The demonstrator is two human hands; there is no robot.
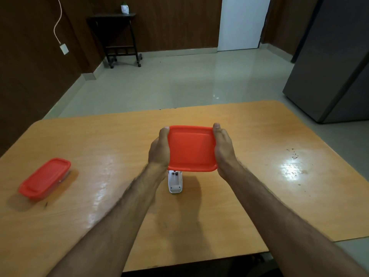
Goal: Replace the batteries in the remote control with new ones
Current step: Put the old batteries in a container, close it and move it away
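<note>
I hold a red-lidded container [191, 148] above the table's middle, gripped at both sides. My left hand [159, 150] clasps its left edge and my right hand [223, 150] its right edge. Its lid faces me and hides whatever is inside. Just below it on the table lies a white remote control [175, 182], back side up, with its battery compartment open; its far end is hidden behind the container. No batteries are visible.
A second red-lidded container [45, 178] sits shut at the left of the wooden table [259, 176]. Dark specks lie at the table's right. Beyond the far edge are floor, a dark side table [119, 37] and a grey refrigerator [335, 66].
</note>
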